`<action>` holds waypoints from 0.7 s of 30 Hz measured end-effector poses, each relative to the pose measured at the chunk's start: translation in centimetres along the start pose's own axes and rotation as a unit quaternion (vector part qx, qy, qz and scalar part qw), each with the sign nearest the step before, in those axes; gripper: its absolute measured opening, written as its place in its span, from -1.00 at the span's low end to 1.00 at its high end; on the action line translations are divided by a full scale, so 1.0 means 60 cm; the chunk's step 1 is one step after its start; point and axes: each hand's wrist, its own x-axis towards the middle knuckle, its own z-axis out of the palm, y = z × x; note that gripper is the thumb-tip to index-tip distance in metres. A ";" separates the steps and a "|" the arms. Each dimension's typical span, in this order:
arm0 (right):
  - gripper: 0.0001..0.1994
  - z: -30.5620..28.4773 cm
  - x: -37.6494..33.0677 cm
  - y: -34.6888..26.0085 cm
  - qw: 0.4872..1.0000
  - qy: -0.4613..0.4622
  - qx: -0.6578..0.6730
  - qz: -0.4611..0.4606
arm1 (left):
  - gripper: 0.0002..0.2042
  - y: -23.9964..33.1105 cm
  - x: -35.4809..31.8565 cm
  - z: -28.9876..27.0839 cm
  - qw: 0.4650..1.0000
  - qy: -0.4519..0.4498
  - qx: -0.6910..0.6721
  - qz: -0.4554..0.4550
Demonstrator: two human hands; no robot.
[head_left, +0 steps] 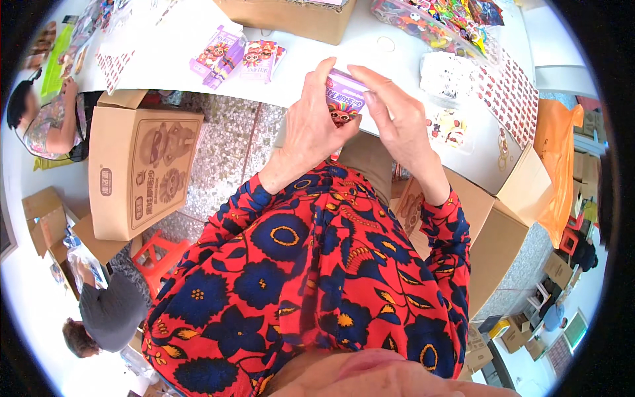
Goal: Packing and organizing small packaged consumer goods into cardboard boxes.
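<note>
A small purple carton (344,100) with a cartoon figure printed on it is held between both hands over the edge of the white table (370,49). My left hand (311,122) wraps its left side, fingers reaching over the top. The carton's right side and top are gripped by my right hand (397,119). Part of the carton is hidden by my fingers. My red and blue flowered sleeves fill the lower middle of the view.
Several flat purple and pink cartons (235,58) lie on the table to the left. Bags of colourful small items (440,20) lie at the far right. Brown cardboard boxes stand at left (142,172), right (489,231) and top (291,16). Two other people (106,314) work at left.
</note>
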 end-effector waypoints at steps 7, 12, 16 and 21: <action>-0.66 0.001 -0.038 0.007 0.946 0.046 0.253 0.198 | -0.17 0.001 -0.014 0.012 0.997 -0.001 -0.040 -0.073; -0.67 0.025 -0.077 0.004 0.933 0.071 0.251 0.247 | -0.13 0.018 -0.054 0.026 0.980 -0.061 -0.108 -0.156; -0.67 0.024 -0.109 0.018 0.906 0.057 0.285 0.308 | -0.25 0.011 -0.097 0.030 0.974 -0.104 -0.126 -0.160; -0.67 0.037 -0.154 0.027 0.877 0.021 0.348 0.330 | -0.44 -0.027 -0.124 0.028 0.948 -0.165 -0.188 -0.198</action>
